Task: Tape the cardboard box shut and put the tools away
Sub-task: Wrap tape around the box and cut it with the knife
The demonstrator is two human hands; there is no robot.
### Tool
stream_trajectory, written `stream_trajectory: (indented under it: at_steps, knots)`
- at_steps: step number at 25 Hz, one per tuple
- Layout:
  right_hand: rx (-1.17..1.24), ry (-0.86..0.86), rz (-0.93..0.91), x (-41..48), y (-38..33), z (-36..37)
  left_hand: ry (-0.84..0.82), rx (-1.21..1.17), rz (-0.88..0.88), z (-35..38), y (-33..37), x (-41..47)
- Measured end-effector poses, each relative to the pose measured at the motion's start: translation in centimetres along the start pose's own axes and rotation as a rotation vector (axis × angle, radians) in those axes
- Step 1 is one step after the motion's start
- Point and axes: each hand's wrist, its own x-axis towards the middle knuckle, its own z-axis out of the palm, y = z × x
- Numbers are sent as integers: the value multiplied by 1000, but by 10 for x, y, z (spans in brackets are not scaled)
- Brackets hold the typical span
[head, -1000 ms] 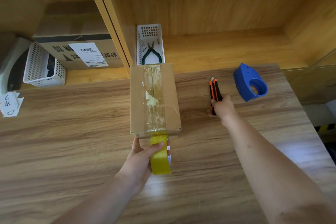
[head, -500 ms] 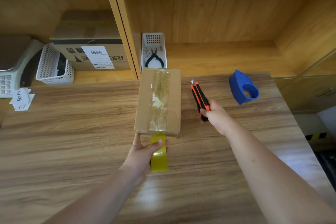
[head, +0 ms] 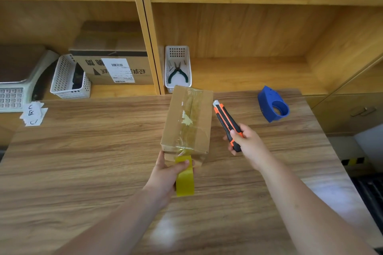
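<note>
A small cardboard box (head: 174,122) lies on the wooden table (head: 83,161), with clear tape running along its top seam and down its near end. My left hand (head: 165,176) grips a yellowish tape roll (head: 185,180) just below the box's near end, the tape still joined to the box. My right hand (head: 246,143) holds an orange and black utility knife (head: 224,119) right of the box, its blade end pointing away from me. A blue tape dispenser (head: 272,104) sits at the table's far right.
A white basket (head: 187,56) with green-handled pliers (head: 177,73) stands on the shelf behind the box. Further left are another white basket (head: 64,76), a labelled carton (head: 112,64), a scale (head: 14,89) and paper slips (head: 33,114).
My right hand has lifted the knife off the table and brought it left, close beside the box. My left hand keeps the tape roll at the box's near end.
</note>
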Motion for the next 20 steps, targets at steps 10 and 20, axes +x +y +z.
stream_trajectory:
  at_steps: [10,20]
  knots:
    - [11,32,8,-19,0,10,-20,-58,-40,-5,-3,-4]
    - [15,116,30,-30,-5,16,-26,14,-33,-9,4,-3]
